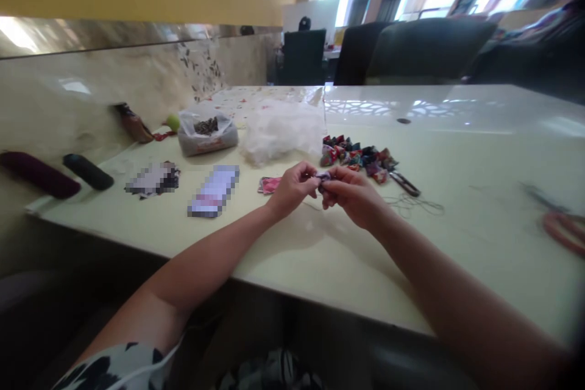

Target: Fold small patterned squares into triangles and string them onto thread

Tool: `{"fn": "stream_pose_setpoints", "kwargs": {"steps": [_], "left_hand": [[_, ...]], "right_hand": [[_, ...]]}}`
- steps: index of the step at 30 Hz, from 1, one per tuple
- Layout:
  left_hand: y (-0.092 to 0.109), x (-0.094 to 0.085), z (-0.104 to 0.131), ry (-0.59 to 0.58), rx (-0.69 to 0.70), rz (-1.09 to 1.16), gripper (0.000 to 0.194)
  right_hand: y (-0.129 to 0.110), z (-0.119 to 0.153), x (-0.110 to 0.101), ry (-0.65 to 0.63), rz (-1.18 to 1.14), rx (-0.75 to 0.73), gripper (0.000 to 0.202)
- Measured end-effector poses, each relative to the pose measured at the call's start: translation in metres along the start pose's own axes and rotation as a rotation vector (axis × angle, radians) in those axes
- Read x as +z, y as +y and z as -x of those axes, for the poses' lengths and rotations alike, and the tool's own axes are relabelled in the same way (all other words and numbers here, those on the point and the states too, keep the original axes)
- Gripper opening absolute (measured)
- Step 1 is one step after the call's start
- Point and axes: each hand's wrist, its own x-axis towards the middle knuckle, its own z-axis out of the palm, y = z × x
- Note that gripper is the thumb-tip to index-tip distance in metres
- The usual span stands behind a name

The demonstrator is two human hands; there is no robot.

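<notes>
Over the middle of the pale table, my left hand (pixel 297 186) and my right hand (pixel 350 192) meet, both closed. Pinched between their fingertips is a small greyish-purple piece of fabric (pixel 323 175); its finer detail is blurred. Under my left wrist lies a pink patterned fabric piece (pixel 269 184), partly covered by the hand. A heap of small stuffed fabric pieces (pixel 356 155) in red, green and purple sits just beyond my right hand. Beside that heap are thread snips (pixel 406 184) and a loose tangle of dark thread (pixel 415 204).
Large orange-handled scissors (pixel 564 228) lie at the right. White fluffy stuffing (pixel 283 131) and a plastic bag of dark filling (pixel 208 134) stand behind. Leftward are a phone-like rectangle (pixel 214 191), fabric scraps (pixel 153 180), a green thread roll (pixel 88 172) and a purple one (pixel 40 175).
</notes>
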Motion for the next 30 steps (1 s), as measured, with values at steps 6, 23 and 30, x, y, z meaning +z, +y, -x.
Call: {"fn": "stream_pose_setpoints", "kwargs": {"steps": [6,23,30], "left_hand": [[-0.001,-0.001,0.000,-0.014,0.039,-0.062,0.013],[-0.002,0.005,0.003,0.186,0.021,-0.080,0.021],[0.002,0.009,0.007,0.100,0.058,-0.093,0.016]], "right_hand": [[-0.001,0.000,0.003,0.072,0.048,0.002,0.025],[0.002,-0.004,0.001,-0.022,-0.015,-0.077,0.033],[0.005,-0.008,0.000,0.061,0.089,-0.125,0.028]]}}
